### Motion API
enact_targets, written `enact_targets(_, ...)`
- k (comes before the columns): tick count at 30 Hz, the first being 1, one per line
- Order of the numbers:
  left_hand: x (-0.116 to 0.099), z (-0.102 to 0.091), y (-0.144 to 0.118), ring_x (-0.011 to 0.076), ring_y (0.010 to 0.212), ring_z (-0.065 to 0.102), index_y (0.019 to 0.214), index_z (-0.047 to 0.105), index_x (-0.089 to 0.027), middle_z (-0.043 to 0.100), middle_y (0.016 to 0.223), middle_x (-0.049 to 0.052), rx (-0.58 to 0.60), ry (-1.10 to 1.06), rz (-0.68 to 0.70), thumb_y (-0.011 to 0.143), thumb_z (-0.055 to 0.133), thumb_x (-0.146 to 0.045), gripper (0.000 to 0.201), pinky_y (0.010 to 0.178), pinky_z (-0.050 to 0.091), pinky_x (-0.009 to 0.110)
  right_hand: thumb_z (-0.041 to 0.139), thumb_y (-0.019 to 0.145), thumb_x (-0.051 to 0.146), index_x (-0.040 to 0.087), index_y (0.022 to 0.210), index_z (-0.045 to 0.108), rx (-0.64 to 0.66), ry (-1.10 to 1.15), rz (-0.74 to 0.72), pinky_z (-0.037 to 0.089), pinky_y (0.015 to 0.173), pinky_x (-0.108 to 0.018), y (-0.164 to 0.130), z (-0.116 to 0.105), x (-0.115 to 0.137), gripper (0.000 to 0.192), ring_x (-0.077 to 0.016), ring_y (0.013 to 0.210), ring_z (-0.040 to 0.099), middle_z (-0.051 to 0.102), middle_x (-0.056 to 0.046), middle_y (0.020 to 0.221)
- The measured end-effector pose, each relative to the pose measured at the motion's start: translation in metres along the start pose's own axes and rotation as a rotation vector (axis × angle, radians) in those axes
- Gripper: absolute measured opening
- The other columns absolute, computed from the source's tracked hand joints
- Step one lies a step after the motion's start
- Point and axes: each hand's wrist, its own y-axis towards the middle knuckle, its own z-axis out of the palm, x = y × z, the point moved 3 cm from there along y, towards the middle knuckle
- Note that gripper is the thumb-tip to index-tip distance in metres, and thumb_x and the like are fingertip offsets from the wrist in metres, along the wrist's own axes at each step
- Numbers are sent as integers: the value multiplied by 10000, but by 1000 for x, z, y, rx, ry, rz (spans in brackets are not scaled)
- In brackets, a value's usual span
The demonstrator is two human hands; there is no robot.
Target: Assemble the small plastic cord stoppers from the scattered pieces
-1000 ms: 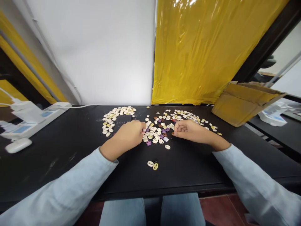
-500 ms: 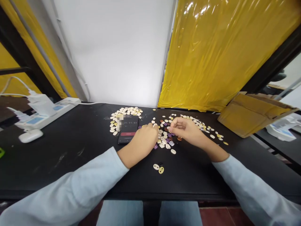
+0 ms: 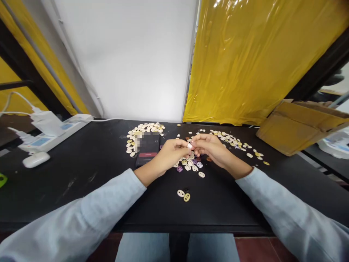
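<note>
- Both hands meet just above the middle pile of beads (image 3: 191, 162), and a small white bead (image 3: 189, 146) sits right at the spot where the fingertips come together.
- The left hand (image 3: 170, 154) is pinched shut on that white bead between thumb and forefinger; the piece is lifted clear of the black table (image 3: 81, 174).
- The right hand (image 3: 211, 147) is curled, fingertips touching the same bead from the other side. Whether it holds a second piece of its own I cannot tell; the fingers hide it.
- My read on handling: a tiny, flat, two-holed oval, most likely hard plastic. Featherlight, stiff, smooth enough to squirt out of a loose pinch. Best taken by the narrow edges with the fingertips, holes left free.
- Directly under the hands, the middle pile mixes white, purple, yellow and brown pieces.
- Nearer the body from that pile, three stray beads (image 3: 183, 194) lie on their own: white, black, yellow.
- Left of the pile, just beside it, a phone (image 3: 148, 147) lies flat with its screen lit; beyond and around it spreads a cream-coloured heap (image 3: 139, 133).
- Right of the pile, a scattered trail of beads (image 3: 240, 145) runs toward a cardboard box (image 3: 300, 125), well apart.
- Far left of the pile: a power strip (image 3: 51, 133) with plugs, and a white mouse (image 3: 36, 159) near the table edge.
- Behind everything, yellow plastic sheeting (image 3: 259, 62).
</note>
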Motion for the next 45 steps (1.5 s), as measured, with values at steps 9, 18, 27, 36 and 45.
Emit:
enact_targets(9, -2, -14, 0, 157, 781, 715, 815, 675, -111, 743, 813, 25, -92, -156, 68, 590, 829, -76, 274, 806, 562, 310, 785, 671, 239, 138, 862, 732, -3, -54, -75, 496, 502, -224, -1, 1, 3, 223, -99, 505, 605, 696, -5, 635)
enact_targets(18, 0, -13, -1, 158, 732, 734, 916, 597, -125, 733, 795, 15, -119, -112, 68, 612, 813, -20, 387, 776, 595, 314, 755, 711, 228, 144, 843, 711, 43, -267, -239, 536, 567, -264, -2, 3, 2, 163, -138, 597, 658, 702, -18, 680)
enact_targets(27, 1, -13, 0, 165, 739, 744, 949, 601, -118, 742, 817, 33, -128, -166, 74, 632, 821, -34, 395, 763, 599, 306, 725, 746, 194, 143, 864, 713, 68, -354, -299, 537, 619, -268, -9, 5, 8, 129, -141, 659, 671, 727, -42, 768)
enact_targets(36, -2, -11, -3, 163, 710, 729, 1018, 593, -109, 729, 797, 27, -89, -236, 51, 618, 822, -31, 467, 720, 597, 299, 776, 769, 277, 139, 896, 720, 118, -255, -260, 559, 621, -266, -13, 4, 10, 196, -117, 593, 657, 720, -24, 707)
enact_targets(45, -8, -9, -10, 168, 705, 724, 1113, 570, -130, 731, 794, 22, -50, -230, 89, 627, 858, -74, 567, 723, 608, 318, 802, 774, 355, 140, 925, 728, 168, -287, -216, 528, 502, -234, -17, -1, 15, 274, -136, 540, 673, 715, -15, 610)
